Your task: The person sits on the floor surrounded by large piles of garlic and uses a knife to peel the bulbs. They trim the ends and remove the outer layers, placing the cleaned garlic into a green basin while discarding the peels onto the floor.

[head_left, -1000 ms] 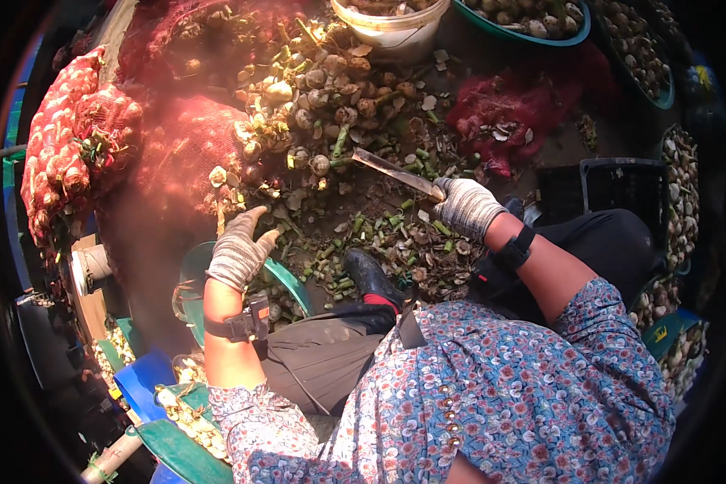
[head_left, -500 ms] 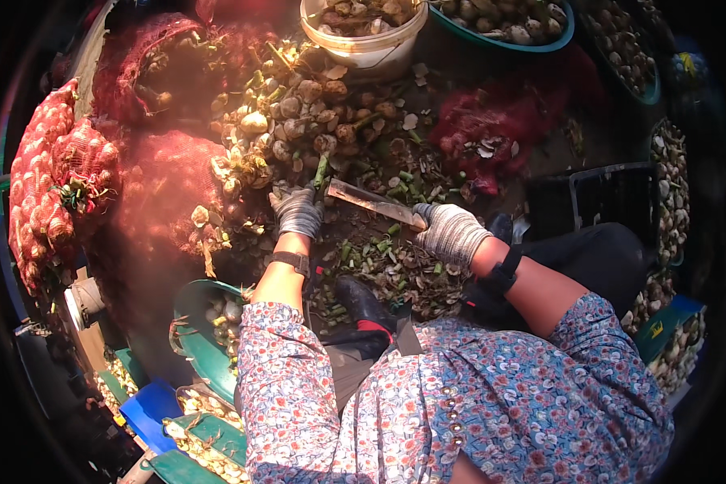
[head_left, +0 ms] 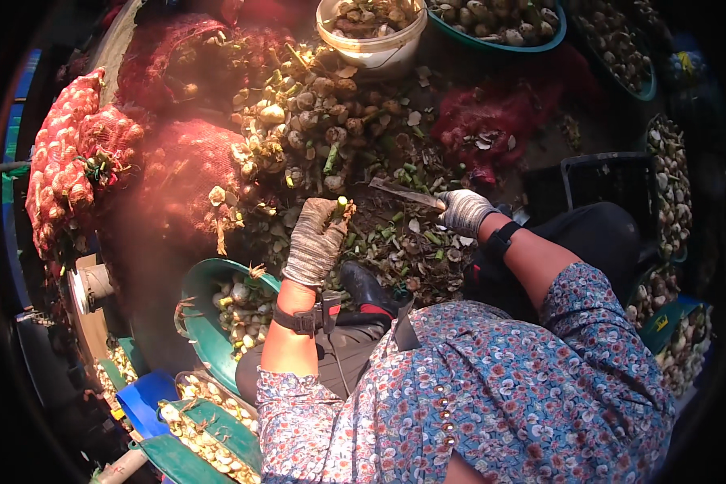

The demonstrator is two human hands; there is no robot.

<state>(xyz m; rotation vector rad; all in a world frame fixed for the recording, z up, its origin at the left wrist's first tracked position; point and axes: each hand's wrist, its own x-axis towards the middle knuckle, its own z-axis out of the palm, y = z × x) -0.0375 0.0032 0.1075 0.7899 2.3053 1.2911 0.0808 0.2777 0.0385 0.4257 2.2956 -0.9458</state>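
My left hand [head_left: 313, 242], in a grey knit glove, is closed round a garlic bulb; only its cut green stem end [head_left: 342, 202] and some brownish husk show past the fingers. The bulb itself is mostly hidden. In my right hand [head_left: 465, 213], also gloved, is a knife [head_left: 403, 193] with a long, flat, stained blade that points left, apart from the left hand. Beyond the hands lies a heap of garlic bulbs [head_left: 319, 113], some with green stems. Cut stems and dry skins [head_left: 407, 250] litter the ground below the knife.
A green basin [head_left: 198, 323] of garlic stands by my left forearm. Red mesh sacks [head_left: 189, 173] fill the left side. At the back are a white bucket [head_left: 371, 55] and a teal-rimmed tub [head_left: 508, 48] of bulbs. A black crate [head_left: 609, 173] sits at right.
My left hand has come back toward me, away from the heap, with a short-stemmed bulb in it. The knife has shifted right, apart from the left hand. A green stem lies on the heap.
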